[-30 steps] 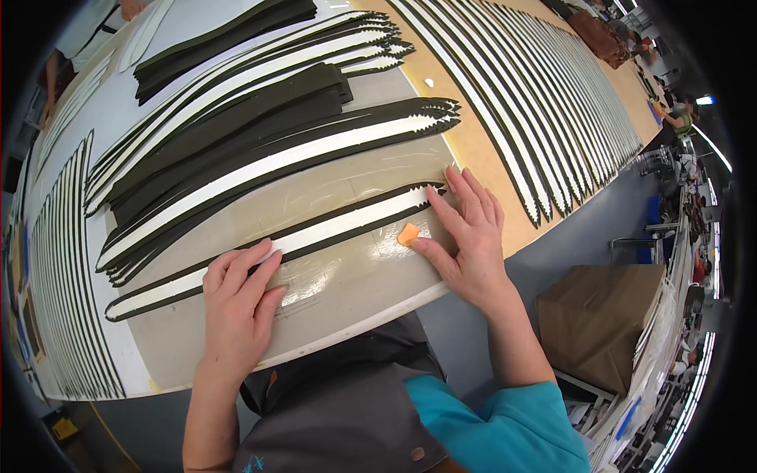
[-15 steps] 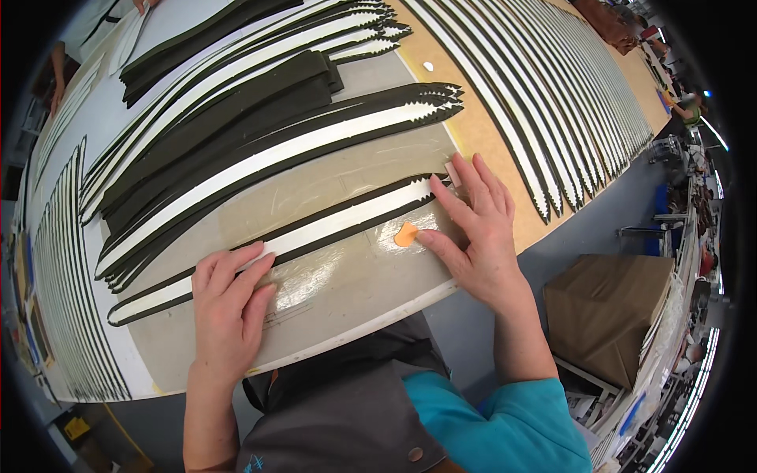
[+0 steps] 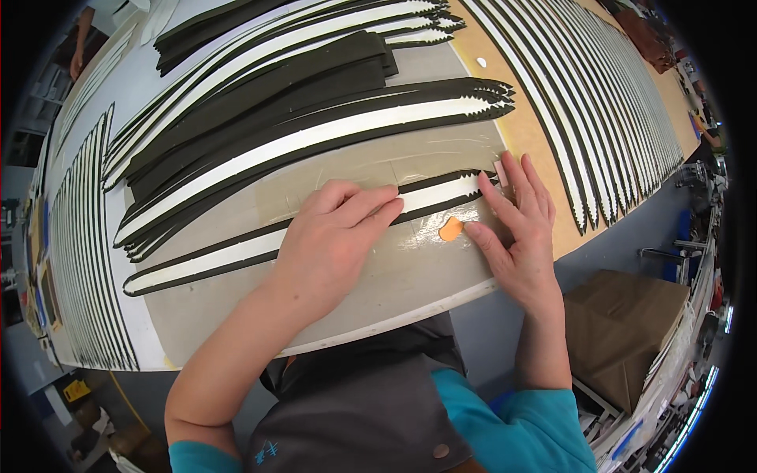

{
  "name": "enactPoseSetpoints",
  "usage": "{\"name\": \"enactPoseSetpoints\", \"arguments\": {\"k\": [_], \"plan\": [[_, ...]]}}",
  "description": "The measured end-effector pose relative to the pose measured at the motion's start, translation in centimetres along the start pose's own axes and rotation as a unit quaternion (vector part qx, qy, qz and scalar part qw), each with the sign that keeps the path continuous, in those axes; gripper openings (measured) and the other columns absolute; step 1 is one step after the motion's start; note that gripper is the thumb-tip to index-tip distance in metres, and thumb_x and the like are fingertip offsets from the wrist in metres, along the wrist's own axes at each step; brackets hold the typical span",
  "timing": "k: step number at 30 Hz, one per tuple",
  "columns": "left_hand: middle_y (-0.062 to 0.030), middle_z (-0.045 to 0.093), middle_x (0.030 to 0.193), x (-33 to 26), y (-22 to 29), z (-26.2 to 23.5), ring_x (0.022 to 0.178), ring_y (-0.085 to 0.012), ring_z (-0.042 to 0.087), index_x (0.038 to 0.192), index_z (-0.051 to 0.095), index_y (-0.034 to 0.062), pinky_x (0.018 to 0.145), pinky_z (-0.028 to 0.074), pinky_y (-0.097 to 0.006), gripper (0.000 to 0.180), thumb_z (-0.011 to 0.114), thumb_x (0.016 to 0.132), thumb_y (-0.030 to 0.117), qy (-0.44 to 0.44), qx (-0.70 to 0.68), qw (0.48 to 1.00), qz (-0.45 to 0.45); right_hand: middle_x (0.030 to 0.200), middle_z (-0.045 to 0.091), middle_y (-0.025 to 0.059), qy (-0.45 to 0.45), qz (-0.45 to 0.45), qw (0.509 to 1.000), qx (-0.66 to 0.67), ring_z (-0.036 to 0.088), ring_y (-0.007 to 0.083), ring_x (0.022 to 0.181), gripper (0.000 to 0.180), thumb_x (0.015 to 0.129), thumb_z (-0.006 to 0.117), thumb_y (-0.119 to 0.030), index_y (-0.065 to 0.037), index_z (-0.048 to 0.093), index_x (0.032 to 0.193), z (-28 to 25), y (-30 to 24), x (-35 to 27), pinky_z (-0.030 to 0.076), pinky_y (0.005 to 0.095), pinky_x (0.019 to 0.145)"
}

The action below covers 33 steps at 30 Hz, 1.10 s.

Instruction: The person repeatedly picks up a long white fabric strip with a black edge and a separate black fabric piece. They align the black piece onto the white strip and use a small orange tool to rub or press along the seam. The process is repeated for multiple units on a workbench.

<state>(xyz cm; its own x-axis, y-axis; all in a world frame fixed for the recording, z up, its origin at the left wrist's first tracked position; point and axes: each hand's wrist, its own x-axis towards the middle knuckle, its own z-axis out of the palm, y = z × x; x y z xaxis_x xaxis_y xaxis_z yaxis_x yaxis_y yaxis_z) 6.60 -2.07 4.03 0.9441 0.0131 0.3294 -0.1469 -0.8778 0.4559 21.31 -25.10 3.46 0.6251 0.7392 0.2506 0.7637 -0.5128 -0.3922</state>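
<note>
A long black strip with a white band (image 3: pixel 217 262) lies on the grey work surface before me, its toothed end to the right. My left hand (image 3: pixel 331 240) is closed over its middle, fingertips drawn together on the white band. My right hand (image 3: pixel 520 229) rests with fingers apart at the toothed end, the index fingertip touching it. Beside the right thumb lies a small orange piece (image 3: pixel 451 229). A small pale pink piece (image 3: pixel 499 174) is partly hidden behind the right fingers.
Beyond the strip lie stacked black-and-white strips (image 3: pixel 315 130) and folded plain black ones (image 3: pixel 268 102). Rows of similar strips lie at the right (image 3: pixel 579 102) and left (image 3: pixel 87 260). A brown covered box (image 3: pixel 627 323) stands right of the table. Another person's arm (image 3: pixel 79 47) shows far left.
My left hand has moved right along the strip, from near its left part to its middle, and its fingers have drawn together. The right hand stays at the toothed end. The whole view has shifted.
</note>
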Motion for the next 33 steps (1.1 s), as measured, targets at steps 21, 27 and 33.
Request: {"name": "enactPoseSetpoints", "arguments": {"k": [21, 27, 33], "plan": [[0.0003, 0.066, 0.128, -0.9, 0.1, 0.7, 0.11, -0.0247, 0.057, 0.123, 0.07, 0.0063, 0.097, 0.049, -0.039, 0.048, 0.063, 0.077, -0.003, 0.007, 0.035, 0.999, -0.001, 0.122, 0.068, 0.0104, 0.005, -0.08, 0.994, -0.077, 0.056, 0.0326, 0.133, 0.034, 0.074, 0.091, -0.016, -0.007, 0.066, 0.095, -2.2, 1.1, 5.4, 0.039, 0.0446, 0.11], [0.0016, 0.065, 0.127, -1.0, -1.4, 1.2, 0.113, -0.025, 0.057, 0.125, 0.069, 0.0056, 0.101, 0.051, -0.037, 0.049, 0.065, 0.077, -0.002, -0.003, -0.002, 1.0, 0.02, 0.097, 0.076, 0.0079, -0.045, 0.174, 0.916, 0.358, 0.07, 0.0121, 0.092, 0.03, 0.085, 0.082, 0.0, 0.002, 0.068, 0.112, -0.6, -2.6, 4.3, 0.055, 0.0251, 0.08], [0.0019, 0.065, 0.128, -1.1, -1.9, 1.3, 0.116, -0.0248, 0.056, 0.131, 0.068, 0.0066, 0.102, 0.052, -0.036, 0.055, 0.066, 0.077, -0.003, -0.005, -0.019, 0.999, 0.033, 0.098, 0.077, 0.0064, 0.058, 0.142, 0.929, 0.338, 0.069, 0.0133, 0.098, 0.033, 0.087, 0.08, -0.001, 0.001, 0.071, 0.118, 3.9, -5.1, 3.5, 0.055, 0.0277, 0.085]]}}
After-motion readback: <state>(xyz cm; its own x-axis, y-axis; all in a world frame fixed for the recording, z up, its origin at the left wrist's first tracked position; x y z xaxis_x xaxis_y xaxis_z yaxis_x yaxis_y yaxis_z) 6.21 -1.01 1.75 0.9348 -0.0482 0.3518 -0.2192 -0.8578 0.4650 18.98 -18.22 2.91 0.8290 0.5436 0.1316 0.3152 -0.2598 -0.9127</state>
